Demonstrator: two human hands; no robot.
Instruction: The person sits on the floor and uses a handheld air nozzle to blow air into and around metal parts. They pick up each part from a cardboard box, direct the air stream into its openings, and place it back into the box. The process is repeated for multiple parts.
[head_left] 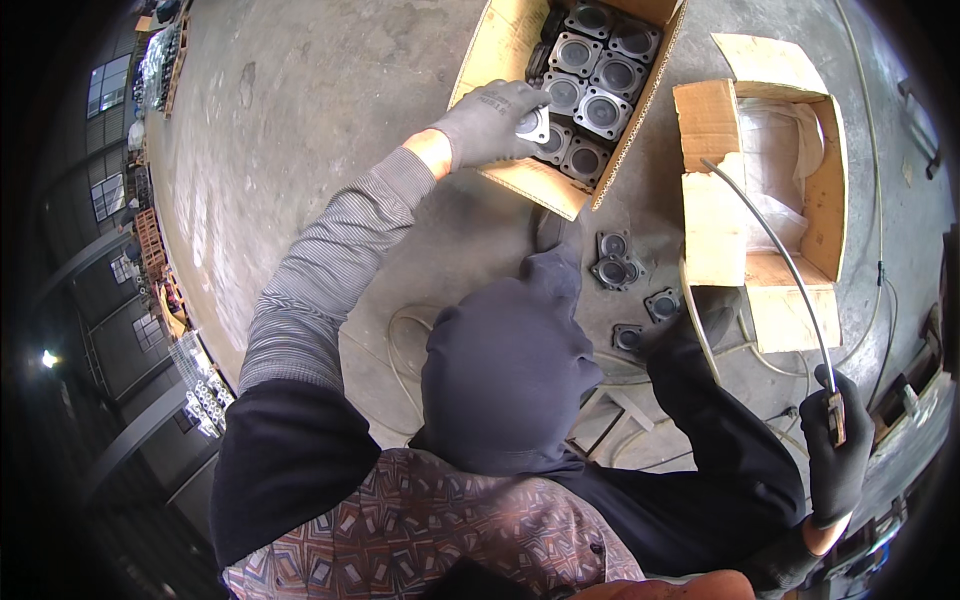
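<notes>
My left hand (490, 122), in a grey glove, reaches to the near left edge of an open cardboard box (637, 125). Its fingers are closed on a square metal flange (535, 126) with a round middle. Inside the box lie several like flanges (603, 111) with corner holes, packed in rows. At the right, my right hand (838, 450), in a dark glove, grips the lower end of a long thin metal tube (797, 270). The tube rises, looking curved, and its tip shows in front of a second open cardboard box (712, 225).
White plastic sheeting (775, 150) lines the second box. Several flanges (614, 270) lie on the concrete floor (330, 110) between the boxes and my legs. Pale hoses (400, 340) run across the floor, and another hose (868, 130) passes at the far right.
</notes>
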